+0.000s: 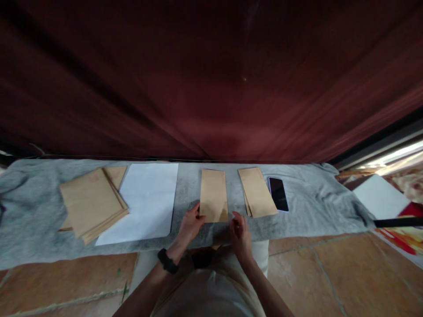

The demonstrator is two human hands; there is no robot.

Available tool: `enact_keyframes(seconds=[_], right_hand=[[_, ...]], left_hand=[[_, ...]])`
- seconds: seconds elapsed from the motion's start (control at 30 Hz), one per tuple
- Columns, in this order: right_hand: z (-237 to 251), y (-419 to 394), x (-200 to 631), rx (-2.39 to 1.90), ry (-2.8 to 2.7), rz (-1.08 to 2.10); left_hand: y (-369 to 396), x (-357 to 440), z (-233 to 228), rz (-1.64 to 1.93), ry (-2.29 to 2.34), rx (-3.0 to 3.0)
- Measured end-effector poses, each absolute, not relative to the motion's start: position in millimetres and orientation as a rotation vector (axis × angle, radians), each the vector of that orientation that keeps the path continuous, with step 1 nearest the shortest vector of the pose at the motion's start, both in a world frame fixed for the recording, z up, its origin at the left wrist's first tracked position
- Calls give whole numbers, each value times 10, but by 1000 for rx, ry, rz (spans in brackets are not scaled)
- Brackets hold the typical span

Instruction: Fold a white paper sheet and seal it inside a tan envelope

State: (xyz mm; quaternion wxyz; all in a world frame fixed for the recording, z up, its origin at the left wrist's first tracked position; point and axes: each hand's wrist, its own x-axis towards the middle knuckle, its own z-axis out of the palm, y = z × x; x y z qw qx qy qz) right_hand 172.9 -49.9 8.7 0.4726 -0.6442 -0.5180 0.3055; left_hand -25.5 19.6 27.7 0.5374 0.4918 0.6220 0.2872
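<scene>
A brown envelope [213, 194] lies flat on the grey cloth [297, 220] right in front of me. My left hand [191, 223] rests at its near left corner, thumb touching the edge. My right hand [240, 230] hovers just off its near right corner, fingers loosely curled, holding nothing. A black band sits on my left wrist. To the right lies a second small stack of brown envelopes [257, 191].
White paper sheets [145, 202] lie left of centre, beside a stack of larger brown envelopes [90, 203]. A dark phone [278, 193] lies at the right. A dark red curtain [211, 79] hangs behind. Tiled floor [330, 273] runs along the near side.
</scene>
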Motion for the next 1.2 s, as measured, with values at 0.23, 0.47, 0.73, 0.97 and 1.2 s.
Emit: enact_keyframes(seconds=[0.23,0.47,0.73,0.97,1.2], right_hand=[[143,-614,1518,-1376,-2178,388],[109,-642,1516,-1418,-2337,274],[81,-656,1511,-1421,-2321,230],[23,-697,1555,-1392,-2343,218],[54,-767,1681,-1462,-2308,234]], left_hand=[[135,-197,382,585,1611,1351],[37,-160,409,433,1795,1563],[-177,-179,152,622,1769,2095],[-517,-94,-150,627,1451,2510],[-611,-220,-77,490,1455,2615]])
